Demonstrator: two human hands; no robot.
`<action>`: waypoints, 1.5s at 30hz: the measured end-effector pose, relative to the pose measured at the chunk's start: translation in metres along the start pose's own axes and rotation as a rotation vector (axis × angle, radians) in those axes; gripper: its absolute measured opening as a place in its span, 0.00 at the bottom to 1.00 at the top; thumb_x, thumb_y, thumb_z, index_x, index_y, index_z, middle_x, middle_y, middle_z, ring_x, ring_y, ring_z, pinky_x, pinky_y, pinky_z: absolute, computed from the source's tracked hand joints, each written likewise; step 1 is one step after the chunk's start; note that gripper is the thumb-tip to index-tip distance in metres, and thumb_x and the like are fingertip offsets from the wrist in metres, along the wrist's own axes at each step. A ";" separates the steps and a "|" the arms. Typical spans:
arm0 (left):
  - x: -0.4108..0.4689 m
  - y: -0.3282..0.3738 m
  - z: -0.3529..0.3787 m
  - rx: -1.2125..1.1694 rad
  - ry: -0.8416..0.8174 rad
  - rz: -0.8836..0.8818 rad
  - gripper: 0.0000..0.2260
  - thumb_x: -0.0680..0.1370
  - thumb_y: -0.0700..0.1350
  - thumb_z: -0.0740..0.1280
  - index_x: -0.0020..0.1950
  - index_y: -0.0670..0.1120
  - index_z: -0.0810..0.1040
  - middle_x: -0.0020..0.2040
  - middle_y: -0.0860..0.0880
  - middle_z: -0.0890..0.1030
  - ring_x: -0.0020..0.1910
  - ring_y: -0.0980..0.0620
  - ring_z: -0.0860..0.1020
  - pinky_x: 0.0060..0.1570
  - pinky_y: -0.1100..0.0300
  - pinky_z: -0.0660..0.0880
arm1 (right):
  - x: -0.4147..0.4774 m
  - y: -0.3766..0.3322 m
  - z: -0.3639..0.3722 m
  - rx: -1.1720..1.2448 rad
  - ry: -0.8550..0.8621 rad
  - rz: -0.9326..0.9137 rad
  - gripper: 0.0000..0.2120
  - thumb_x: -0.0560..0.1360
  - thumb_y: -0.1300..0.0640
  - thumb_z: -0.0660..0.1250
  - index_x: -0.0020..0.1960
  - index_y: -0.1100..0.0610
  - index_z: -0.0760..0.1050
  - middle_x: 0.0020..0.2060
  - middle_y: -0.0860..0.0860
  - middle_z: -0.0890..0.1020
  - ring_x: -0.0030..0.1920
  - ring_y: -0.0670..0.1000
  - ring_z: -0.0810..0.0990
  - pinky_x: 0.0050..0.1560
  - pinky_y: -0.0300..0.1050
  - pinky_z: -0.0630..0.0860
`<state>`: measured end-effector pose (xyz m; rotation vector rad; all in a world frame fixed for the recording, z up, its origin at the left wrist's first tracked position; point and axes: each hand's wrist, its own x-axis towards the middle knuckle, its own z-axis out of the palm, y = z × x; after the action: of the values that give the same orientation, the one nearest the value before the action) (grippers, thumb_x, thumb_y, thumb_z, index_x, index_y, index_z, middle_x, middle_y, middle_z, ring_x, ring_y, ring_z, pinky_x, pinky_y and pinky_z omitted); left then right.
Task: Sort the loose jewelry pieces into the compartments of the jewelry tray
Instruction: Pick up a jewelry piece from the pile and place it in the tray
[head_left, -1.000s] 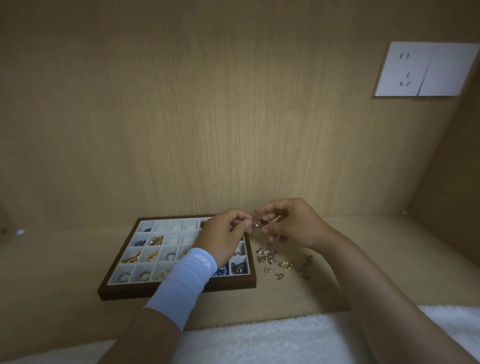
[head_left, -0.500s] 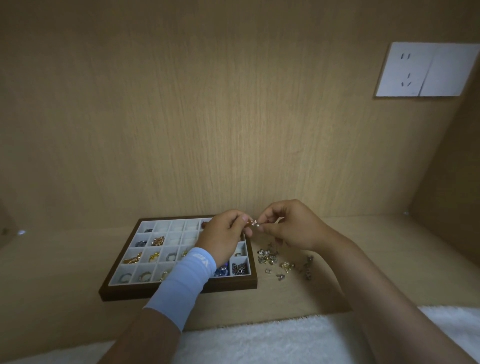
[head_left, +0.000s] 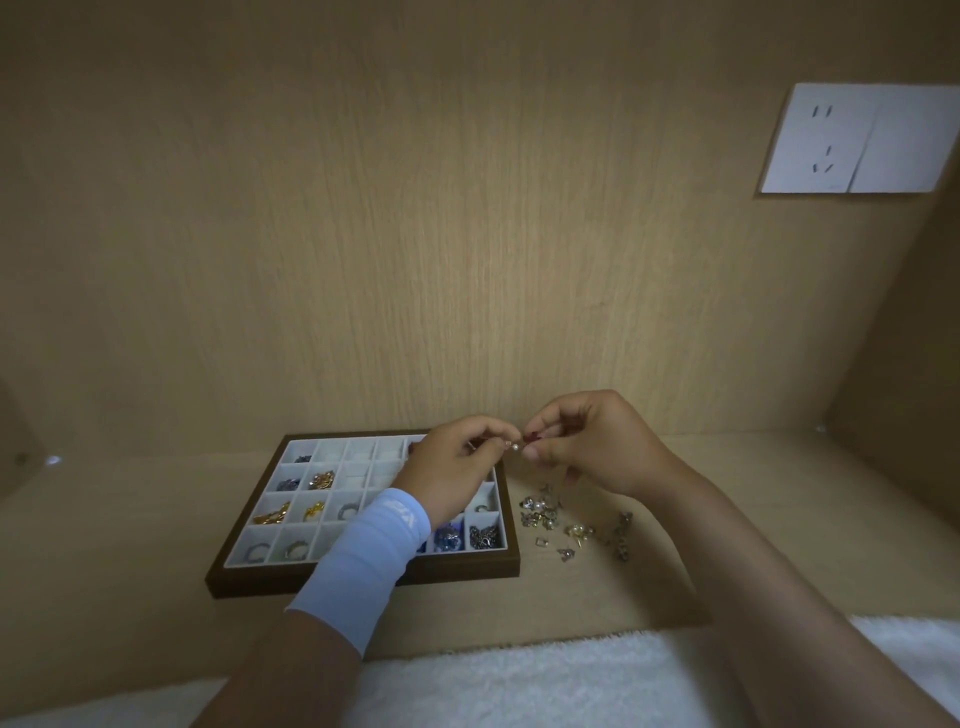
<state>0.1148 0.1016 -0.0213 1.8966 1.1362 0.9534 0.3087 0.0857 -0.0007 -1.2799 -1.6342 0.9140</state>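
A person's bare left hand (head_left: 457, 467), its wrist in a pale blue fabric sleeve (head_left: 369, 556), and bare right hand (head_left: 597, 447) meet fingertip to fingertip, fingers curled, pinching a small pearl-tipped jewelry piece (head_left: 515, 446) between them.

Likely a home nook, with pale wood panels (head_left: 415, 234) behind and beside, a white wall socket (head_left: 857, 139) and a fluffy white cloth (head_left: 519, 686) fronting the shelf (head_left: 753, 519).

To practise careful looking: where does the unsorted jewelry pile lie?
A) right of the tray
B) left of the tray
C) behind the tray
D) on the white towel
A: the jewelry pile lies on the shelf just right of the tray, below the right hand, which pinches a pearl piece together with the left hand.
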 end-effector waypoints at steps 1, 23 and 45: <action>0.000 0.001 0.000 0.021 0.006 0.017 0.09 0.80 0.46 0.64 0.49 0.57 0.83 0.45 0.58 0.82 0.46 0.59 0.79 0.52 0.60 0.75 | 0.000 0.000 0.000 0.013 -0.014 -0.008 0.08 0.69 0.66 0.77 0.46 0.58 0.84 0.33 0.50 0.85 0.33 0.48 0.82 0.27 0.41 0.76; -0.001 0.001 0.007 -0.056 0.120 0.067 0.05 0.78 0.45 0.67 0.43 0.51 0.81 0.37 0.59 0.80 0.36 0.62 0.75 0.40 0.68 0.73 | 0.001 -0.004 0.006 0.055 0.017 -0.025 0.08 0.67 0.65 0.79 0.45 0.59 0.83 0.35 0.55 0.84 0.26 0.46 0.76 0.24 0.40 0.72; -0.003 0.009 0.009 -0.307 0.124 -0.076 0.07 0.78 0.43 0.66 0.45 0.46 0.83 0.33 0.54 0.78 0.34 0.54 0.74 0.42 0.58 0.74 | -0.001 -0.012 0.014 0.085 0.059 -0.037 0.10 0.70 0.68 0.76 0.48 0.59 0.83 0.41 0.54 0.86 0.30 0.51 0.82 0.29 0.44 0.77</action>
<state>0.1246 0.0944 -0.0186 1.5569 1.0568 1.1445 0.2918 0.0818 0.0048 -1.2038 -1.5520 0.9051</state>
